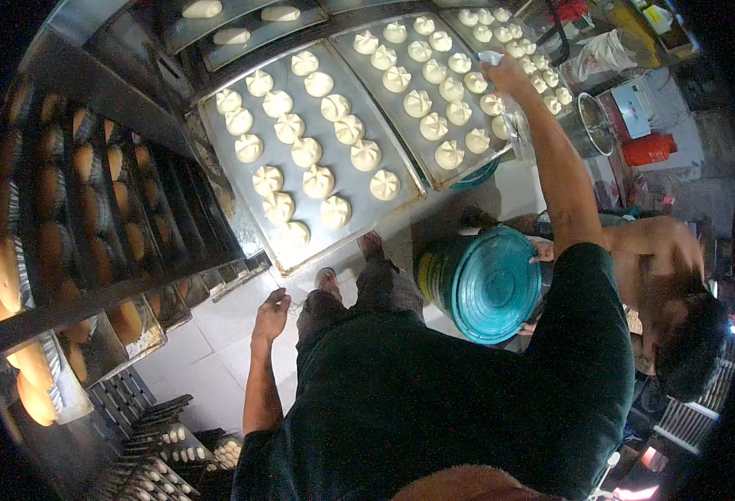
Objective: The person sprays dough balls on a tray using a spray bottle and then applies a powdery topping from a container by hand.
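Note:
My right hand (pixel 509 77) is stretched out over the far right of a middle metal tray (pixel 468 167) and is closed on a clear plastic bag (pixel 515 134). A whitish end of the bag shows at the fingers, and see-through plastic hangs below the wrist. Under and around that hand are pale pleated dough buns (pixel 418 103) in rows. My left hand (pixel 272 312) hangs low by my left leg, fingers loosely bent and apart, holding nothing. It is nearest to the front corner of a left metal tray (pixel 359 242), which bears more pleated buns (pixel 305 152).
A dark rack (pixel 217 209) with browned loaves (pixel 6 271) stands at left. On the right another person (pixel 647 250) holds a teal round lid or tub (pixel 497 284) close to my side. A third tray of smaller buns (pixel 514 32) lies at far right; racks of pale dough (pixel 163 476) stand lower left.

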`<act>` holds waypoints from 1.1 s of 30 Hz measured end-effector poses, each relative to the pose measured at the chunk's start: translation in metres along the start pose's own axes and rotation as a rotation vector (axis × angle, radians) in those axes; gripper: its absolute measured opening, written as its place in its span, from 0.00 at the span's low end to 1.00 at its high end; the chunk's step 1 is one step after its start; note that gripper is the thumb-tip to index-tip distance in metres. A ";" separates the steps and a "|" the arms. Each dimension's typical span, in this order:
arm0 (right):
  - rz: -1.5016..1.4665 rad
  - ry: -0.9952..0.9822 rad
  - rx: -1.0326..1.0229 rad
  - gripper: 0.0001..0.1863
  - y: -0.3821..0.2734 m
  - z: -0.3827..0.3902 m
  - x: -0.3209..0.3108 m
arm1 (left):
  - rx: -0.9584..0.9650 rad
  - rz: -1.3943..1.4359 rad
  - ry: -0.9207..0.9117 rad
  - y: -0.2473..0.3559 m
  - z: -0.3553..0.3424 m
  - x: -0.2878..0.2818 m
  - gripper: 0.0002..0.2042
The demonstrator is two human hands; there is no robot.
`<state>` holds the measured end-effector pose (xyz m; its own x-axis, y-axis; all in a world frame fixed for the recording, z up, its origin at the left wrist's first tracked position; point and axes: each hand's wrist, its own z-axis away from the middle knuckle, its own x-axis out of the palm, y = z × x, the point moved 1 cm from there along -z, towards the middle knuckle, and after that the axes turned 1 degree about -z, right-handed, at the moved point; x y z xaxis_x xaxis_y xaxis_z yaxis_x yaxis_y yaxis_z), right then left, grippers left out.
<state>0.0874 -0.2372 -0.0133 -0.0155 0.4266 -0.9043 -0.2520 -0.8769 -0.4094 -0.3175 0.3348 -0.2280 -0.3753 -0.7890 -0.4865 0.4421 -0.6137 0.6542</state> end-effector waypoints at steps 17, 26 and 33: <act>-0.030 0.080 0.017 0.35 0.080 0.090 0.006 | -0.115 0.048 -0.057 -0.115 0.087 0.047 0.21; -0.079 0.067 0.086 0.28 0.088 0.140 0.012 | -0.165 0.082 -0.005 -0.087 0.142 0.078 0.22; -0.132 0.202 0.067 0.29 0.108 0.152 0.017 | -0.160 0.123 -0.020 -0.100 0.157 0.097 0.21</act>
<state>-0.0869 -0.2906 -0.0548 0.2138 0.4775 -0.8522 -0.3029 -0.7970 -0.5226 -0.5260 0.3245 -0.2501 -0.3260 -0.8585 -0.3958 0.6088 -0.5109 0.6069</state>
